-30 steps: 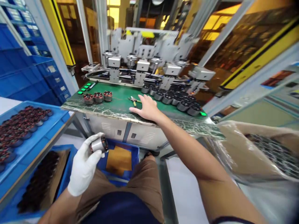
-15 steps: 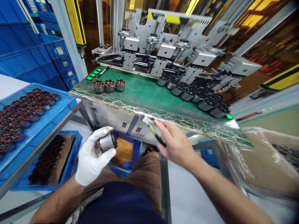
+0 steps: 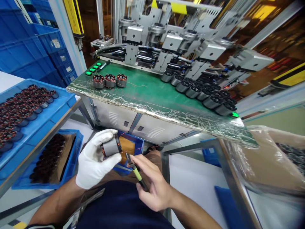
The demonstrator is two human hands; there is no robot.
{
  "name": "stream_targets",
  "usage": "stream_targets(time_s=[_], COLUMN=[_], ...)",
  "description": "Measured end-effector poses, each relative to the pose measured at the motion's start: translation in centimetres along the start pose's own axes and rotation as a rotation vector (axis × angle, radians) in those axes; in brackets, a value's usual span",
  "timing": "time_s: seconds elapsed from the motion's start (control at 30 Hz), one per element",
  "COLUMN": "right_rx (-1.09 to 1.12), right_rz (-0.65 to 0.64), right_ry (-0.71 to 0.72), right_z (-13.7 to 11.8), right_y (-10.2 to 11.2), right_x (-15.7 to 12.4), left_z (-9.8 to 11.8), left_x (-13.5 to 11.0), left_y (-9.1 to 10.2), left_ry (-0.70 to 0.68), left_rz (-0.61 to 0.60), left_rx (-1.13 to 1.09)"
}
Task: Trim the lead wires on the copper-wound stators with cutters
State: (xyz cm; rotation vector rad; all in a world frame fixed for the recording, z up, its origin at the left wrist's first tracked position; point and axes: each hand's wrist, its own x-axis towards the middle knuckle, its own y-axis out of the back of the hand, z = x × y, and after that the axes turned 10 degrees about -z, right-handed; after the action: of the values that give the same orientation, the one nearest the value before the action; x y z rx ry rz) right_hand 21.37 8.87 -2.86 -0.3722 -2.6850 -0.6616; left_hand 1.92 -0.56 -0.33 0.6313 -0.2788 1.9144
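My left hand [image 3: 94,162], in a white glove, is closed around a grey motor stator [image 3: 111,147] with copper wire showing at both ends. Thin wire ends stick out from its right side. In my bare right hand [image 3: 154,184] is a pair of cutting pliers [image 3: 137,173] with green and black handles. Their jaws point up and left, close to the stator's right end; whether they touch a wire I cannot tell. Three wound stators [image 3: 110,81] stand in a row on the green worktop [image 3: 143,95], left of its middle.
Behind the worktop stands a metal machine [image 3: 171,44]. Several grey stators [image 3: 205,92] line its right side. Left are a blue tray [image 3: 69,98] of wound stators and a lower blue bin [image 3: 78,140]. A plastic-lined carton [image 3: 257,159] stands right. A blue bin [image 3: 140,143] sits below.
My right hand has brought the pliers from the worktop's front edge down and left to the stator. My left hand still holds the stator in nearly the same place.
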Motion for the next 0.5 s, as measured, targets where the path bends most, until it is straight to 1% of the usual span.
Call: stream_targets(time_s=[0.23, 0.3, 0.4, 0.5], right_rx=[-0.057, -0.009, 0.158, 0.175], right_rz=[0.04, 0.037, 0.019, -0.013], right_ry=[0.025, -0.008, -0.063, -0.089], right_z=[0.75, 0.9, 0.84, 0.52], right_y=[-0.45, -0.34, 0.01, 0.39], right_x=[-0.13, -0.21, -0.15, 0.14], left_z=[0.03, -0.05, -0.14, -0.24], left_x=[-0.12, -0.21, -0.41, -0.68], left_y=[0.1, 0.35, 0.69, 0.83], left_ry=[-0.001, -0.002, -0.026, -0.076], left_rz=[-0.032, -0.054, -0.108, -0.157], left_rx=[0.028, 0.045, 0.074, 0.139])
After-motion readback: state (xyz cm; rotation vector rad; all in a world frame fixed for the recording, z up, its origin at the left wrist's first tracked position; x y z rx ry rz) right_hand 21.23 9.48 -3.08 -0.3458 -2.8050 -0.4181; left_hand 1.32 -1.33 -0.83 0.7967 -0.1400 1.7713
